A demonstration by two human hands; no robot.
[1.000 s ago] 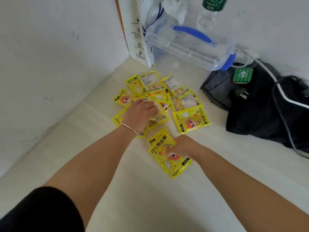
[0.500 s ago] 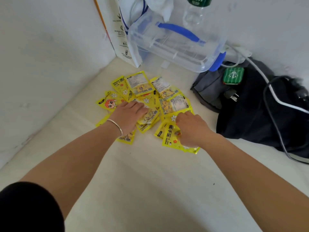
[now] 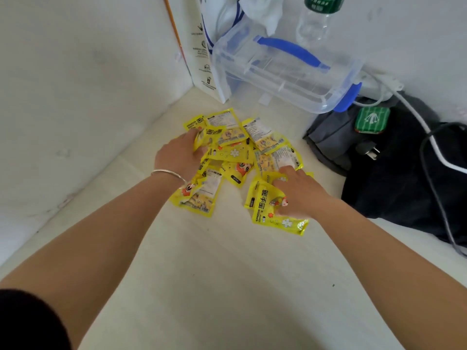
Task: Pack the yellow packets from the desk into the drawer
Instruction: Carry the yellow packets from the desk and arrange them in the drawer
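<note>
Since half a second earlier, both hands had pushed further into the yellow packets (image 3: 235, 152) and crowded them closer together — the heap lay on the pale tabletop (image 3: 214, 274), near the corner where two white walls met. Left hand (image 3: 180, 154), a thin silver bangle (image 3: 168, 174) at its wrist, was curled around the left edge of the heap, fingers closed on a crumpled packet that stood up against them. Right hand (image 3: 298, 192) lay palm down on the right side, fingers spread, pressing on packets there; whether it gripped any of them could not be told. One packet with "HAND WARMER" print (image 3: 265, 210) stuck out from under that hand toward the camera. Behind the heap stood a clear plastic box (image 3: 283, 72) with a blue handle, and just left of it a white paper bag (image 3: 202, 59) leaned against the wall. A plastic bottle with a green label (image 3: 318, 18) rose behind the box. To the right lay dark clothing (image 3: 394, 178) with a small green case (image 3: 371, 120) and a white cable (image 3: 417, 117) on it — well apart from the packets.
</note>
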